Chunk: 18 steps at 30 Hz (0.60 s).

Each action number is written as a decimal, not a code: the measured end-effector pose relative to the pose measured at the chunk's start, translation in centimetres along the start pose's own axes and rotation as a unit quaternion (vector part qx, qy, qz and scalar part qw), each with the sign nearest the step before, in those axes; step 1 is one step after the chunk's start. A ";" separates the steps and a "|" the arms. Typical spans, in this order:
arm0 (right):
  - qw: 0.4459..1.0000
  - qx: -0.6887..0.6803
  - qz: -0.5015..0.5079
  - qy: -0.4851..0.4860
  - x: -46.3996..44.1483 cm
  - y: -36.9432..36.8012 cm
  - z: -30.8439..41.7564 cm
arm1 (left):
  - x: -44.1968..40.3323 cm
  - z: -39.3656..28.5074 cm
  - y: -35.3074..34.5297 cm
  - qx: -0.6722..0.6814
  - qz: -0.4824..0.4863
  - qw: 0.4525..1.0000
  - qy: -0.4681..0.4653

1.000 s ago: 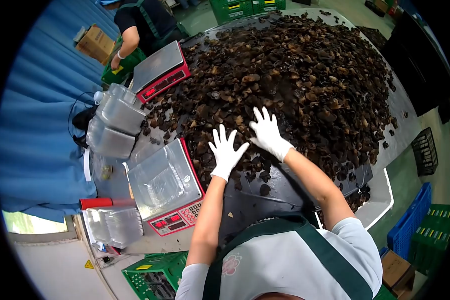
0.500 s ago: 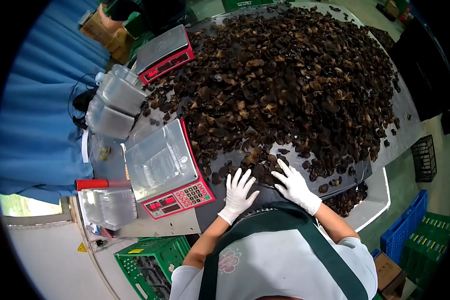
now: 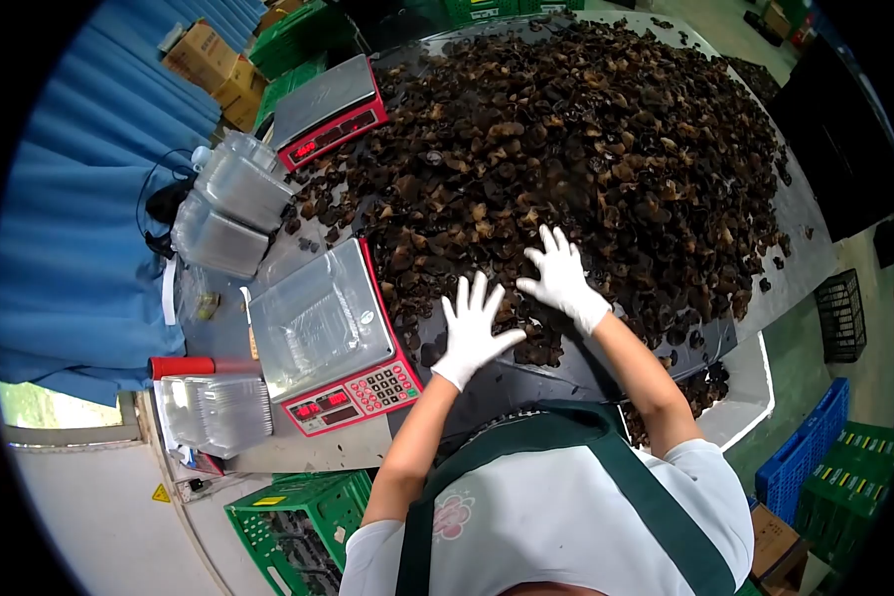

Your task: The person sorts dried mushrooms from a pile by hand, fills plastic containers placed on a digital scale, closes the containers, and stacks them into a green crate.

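A heap of fungus spreads on the table before the left hand and right hand. Left of the left hand sits a scale bearing a plastic tray; a tub stands right of and behind the right hand.

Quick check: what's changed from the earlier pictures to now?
Both hands drew back, then reached forward again: the left hand and right hand are now at the near side of the dark mushrooms, open. Nothing was visibly gripped or let go. The co-worker's arm left view at upper left. The near scale, far scale and plastic trays stayed put.
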State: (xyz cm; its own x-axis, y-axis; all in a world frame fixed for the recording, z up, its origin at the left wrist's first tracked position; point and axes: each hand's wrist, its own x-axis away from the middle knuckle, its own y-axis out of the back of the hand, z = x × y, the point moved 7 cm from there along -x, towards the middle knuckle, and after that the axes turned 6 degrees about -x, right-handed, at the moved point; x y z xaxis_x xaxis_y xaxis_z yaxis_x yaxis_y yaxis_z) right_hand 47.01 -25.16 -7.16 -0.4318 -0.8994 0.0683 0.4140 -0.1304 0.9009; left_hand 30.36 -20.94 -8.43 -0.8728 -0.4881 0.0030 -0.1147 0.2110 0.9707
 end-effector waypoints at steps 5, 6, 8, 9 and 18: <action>0.990 -0.103 0.023 0.094 8.6 -1.6 0.9 | 4.9 -3.1 0.4 0.040 -0.045 0.994 -0.089; 0.990 -0.092 0.009 0.104 10.5 -1.8 1.2 | 5.9 -3.3 0.3 0.043 -0.032 0.994 -0.099; 0.990 -0.069 -0.003 0.120 13.3 -1.5 1.7 | 7.8 -3.8 -0.1 0.042 -0.015 0.993 -0.108; 0.990 -0.069 -0.010 0.122 14.2 -1.4 1.7 | 8.5 -3.8 -0.2 0.039 -0.010 0.993 -0.111; 0.995 -0.099 -0.005 -0.027 16.8 3.2 -3.2 | 9.3 -0.1 2.1 0.049 -0.025 0.996 0.064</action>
State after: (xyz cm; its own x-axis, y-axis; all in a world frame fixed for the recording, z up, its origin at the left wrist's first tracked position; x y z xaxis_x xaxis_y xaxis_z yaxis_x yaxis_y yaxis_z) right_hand 43.63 -42.03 -4.53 -0.4765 -0.8747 0.0882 0.5569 -0.2227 0.8001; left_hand 22.01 -25.12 -6.33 -0.7979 -0.6027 -0.0090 -0.2084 0.2619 0.9423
